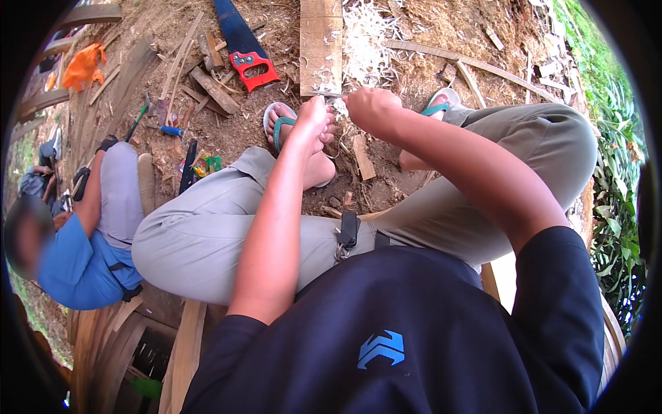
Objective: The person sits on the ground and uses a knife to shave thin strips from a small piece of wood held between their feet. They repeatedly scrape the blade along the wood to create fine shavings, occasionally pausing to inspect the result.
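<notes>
- And here the left hand [314,116] and right hand [372,109] cover both ends of a thin blade [327,94], so its full shape can't be called!
- Up top, the plank [321,45] runs clean out of view, and the saw [243,43] loses its tip there too!
- Out left, a co-worker's [89,272] head is blurred!
- Further back, another person [38,178], too small to read!

My fisheye view from the wearer's head, facing down, dark shirt [455,331] close below, ground [458,27] farther off, its right edge curving by greenery [612,186]
</notes>
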Available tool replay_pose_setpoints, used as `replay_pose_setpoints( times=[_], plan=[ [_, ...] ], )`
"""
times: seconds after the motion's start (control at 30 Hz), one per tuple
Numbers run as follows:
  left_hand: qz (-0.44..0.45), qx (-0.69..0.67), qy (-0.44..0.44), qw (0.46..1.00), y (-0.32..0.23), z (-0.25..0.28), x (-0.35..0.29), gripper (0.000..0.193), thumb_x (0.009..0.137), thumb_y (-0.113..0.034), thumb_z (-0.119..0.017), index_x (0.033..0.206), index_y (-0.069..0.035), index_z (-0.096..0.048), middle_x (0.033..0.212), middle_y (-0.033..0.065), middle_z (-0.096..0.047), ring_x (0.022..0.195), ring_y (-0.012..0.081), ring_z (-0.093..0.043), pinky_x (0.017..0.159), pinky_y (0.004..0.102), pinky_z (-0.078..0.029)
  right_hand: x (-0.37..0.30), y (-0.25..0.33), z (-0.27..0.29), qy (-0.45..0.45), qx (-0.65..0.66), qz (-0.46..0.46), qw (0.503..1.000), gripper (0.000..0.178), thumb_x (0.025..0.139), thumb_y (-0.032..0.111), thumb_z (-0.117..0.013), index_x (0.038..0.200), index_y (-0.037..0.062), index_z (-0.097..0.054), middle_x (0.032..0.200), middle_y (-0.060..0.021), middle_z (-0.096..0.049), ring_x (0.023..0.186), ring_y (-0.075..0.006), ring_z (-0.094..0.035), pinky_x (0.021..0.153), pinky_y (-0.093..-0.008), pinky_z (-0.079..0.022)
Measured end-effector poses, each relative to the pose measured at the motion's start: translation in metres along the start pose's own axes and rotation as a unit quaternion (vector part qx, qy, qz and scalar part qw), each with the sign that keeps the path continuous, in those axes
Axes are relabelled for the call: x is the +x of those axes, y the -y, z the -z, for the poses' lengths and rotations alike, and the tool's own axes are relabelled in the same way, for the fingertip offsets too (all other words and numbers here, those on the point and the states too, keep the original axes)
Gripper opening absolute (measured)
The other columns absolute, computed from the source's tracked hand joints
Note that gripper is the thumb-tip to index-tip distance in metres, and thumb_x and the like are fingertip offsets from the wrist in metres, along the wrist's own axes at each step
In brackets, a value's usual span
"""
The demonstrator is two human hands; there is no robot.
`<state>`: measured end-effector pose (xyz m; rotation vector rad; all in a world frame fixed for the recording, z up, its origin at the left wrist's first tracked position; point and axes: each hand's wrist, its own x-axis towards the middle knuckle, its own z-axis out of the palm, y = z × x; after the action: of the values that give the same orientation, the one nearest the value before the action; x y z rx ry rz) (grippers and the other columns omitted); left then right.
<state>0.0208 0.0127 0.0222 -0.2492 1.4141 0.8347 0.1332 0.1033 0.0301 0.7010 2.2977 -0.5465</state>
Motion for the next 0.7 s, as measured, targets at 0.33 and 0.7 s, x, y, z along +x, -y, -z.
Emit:
replay_pose_setpoints(
  times=[0.33,0.7],
  plan=[
    [0.015,-0.021,0.015,1.0,-0.006,0.002,0.003,0.011,0.085,-0.016,-0.034,0.075,-0.014,-0.039,0.052,-0.0044,-0.032,0.036,0.0076,-0.025,0.03,0.0233,-0.018,0.049,-0.005,-0.03,-0.036,0.04,-0.048,0.997,0.024,0.092,0.015,-0.058,0.111,0.0056,-0.069,0.115,-0.013,-0.067,0.106,-0.0231,-0.066,0.076,-0.0372,-0.058],
    [-0.001,-0.012,0.013,1.0,-0.006,0.005,-0.001,0.01,0.084,-0.015,-0.037,0.075,-0.013,-0.039,0.051,-0.0041,-0.032,0.036,0.0076,-0.027,0.031,0.0235,-0.019,-0.031,-0.004,0.017,-0.015,0.02,0.076,0.997,0.024,0.091,0.016,-0.058,0.104,-0.0002,-0.069,0.102,-0.018,-0.07,0.088,-0.0256,-0.071,0.066,-0.0356,-0.058]
  ],
)
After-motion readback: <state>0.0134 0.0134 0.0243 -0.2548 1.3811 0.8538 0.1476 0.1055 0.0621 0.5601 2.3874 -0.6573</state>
